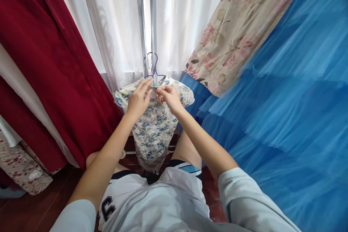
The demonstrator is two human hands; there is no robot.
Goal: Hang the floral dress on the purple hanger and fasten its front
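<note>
A floral blouse [154,130], white with blue and yellow print and short sleeves, hangs in front of me on a purple hanger [156,63]. The hanger's hook is up against grey metal poles. My left hand [138,99] lies over the left side of the neckline, thumb and fingers apart. On the other side of the neck opening, my right hand [170,98] pinches the collar edge between thumb and fingertips. Just what lies between those fingertips is too small to make out clearly.
Long dark red cloth [51,61] hangs at the left. White curtains [185,18] are behind the poles. To the right hang a beige floral cloth [231,40] and a wide blue tulle garment [293,116]. Reddish floor tiles [59,195] show at lower left.
</note>
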